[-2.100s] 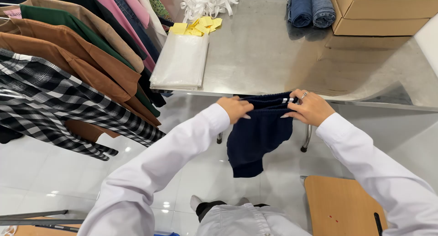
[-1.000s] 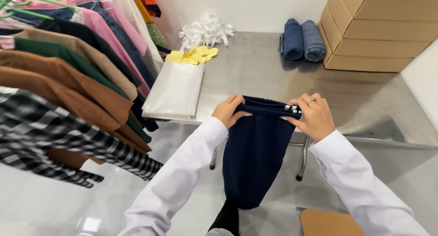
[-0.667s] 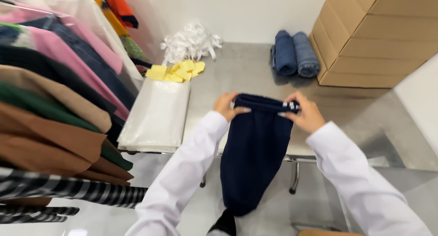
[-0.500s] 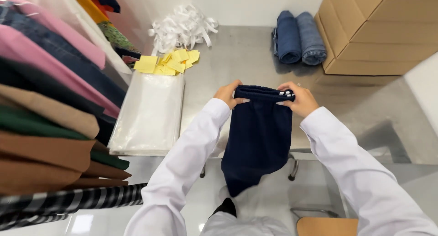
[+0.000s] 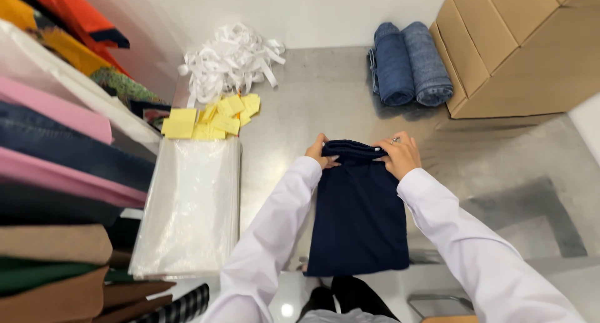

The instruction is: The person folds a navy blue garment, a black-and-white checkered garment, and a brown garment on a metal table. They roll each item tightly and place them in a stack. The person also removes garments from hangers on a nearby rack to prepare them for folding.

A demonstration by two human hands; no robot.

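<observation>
Right now both hands pinch the far edge of a folded navy garment (image 5: 359,217) lying on the grey steel table (image 5: 312,92), w/ its near end hanging just over the table's front edge. Left hand (image 5: 320,152) grips the garment's far-left corner, fingers curled round the bunched band; right hand (image 5: 398,154) is clamped on the far-right corner, a ring showing on one finger. To do this bit well, I'd judge: keep both corners level and equally taut so the cloth lies square, no skew, and press the band flat rather than letting it roll; side edges already look fairly straight, so pull should be gentle. Watch the overhang, since too much weight off the front could drag the piece askew. Just left of the garment lies a stack of clear plastic bags (image 5: 190,204), w/ yellow slips (image 5: 212,118) and a heap of white strips (image 5: 231,57) beyond it; two rolled denim pieces (image 5: 409,64) sit at the far side, touching the cardboard boxes (image 5: 525,45). Hanging clothes (image 5: 56,160) crowd the left. Hard to tell: what kind of garment it is, how many layers are folded, and whether thumbs sit under or over the band. The bottom hem is partly lost vs. the dark shape below the table, and both sleeves run out of shot.
</observation>
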